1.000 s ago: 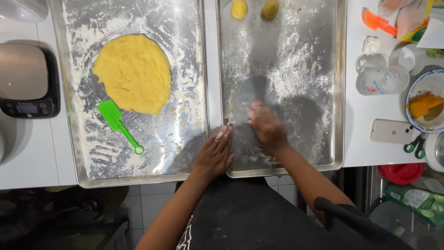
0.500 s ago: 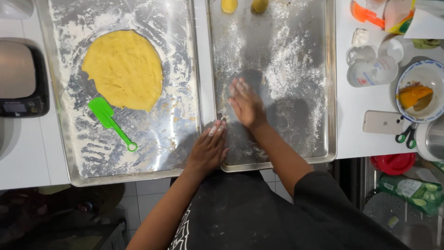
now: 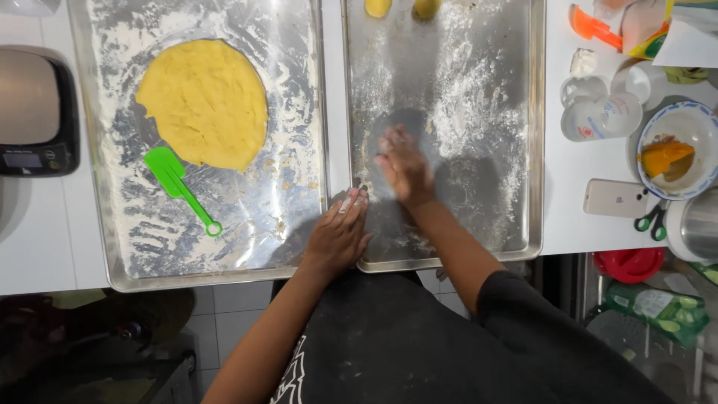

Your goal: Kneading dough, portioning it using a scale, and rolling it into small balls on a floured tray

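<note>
My right hand point(image 3: 402, 167) lies flat, fingers spread, on the floured surface of the right metal tray point(image 3: 523, 150); it is motion-blurred and holds nothing. My left hand point(image 3: 340, 233) rests palm down with fingers together at the near left corner of that tray, where it meets the left metal tray point(image 3: 112, 224). On the left tray lies a flattened round of yellow dough point(image 3: 203, 102) with a green spatula point(image 3: 179, 187) just below it. Two small yellow dough balls point(image 3: 378, 6) sit at the far edge of the right tray.
A kitchen scale point(image 3: 34, 112) stands at the left. On the right are a clear measuring cup point(image 3: 602, 116), a bowl with orange contents point(image 3: 677, 150), a phone point(image 3: 617, 198), green-handled scissors point(image 3: 652, 219) and a metal pot point(image 3: 695, 224). Floor and a red lid point(image 3: 630, 263) show below.
My right hand has slid to the left and farther away across the floured right tray. My left hand has stayed at the tray's near corner.
</note>
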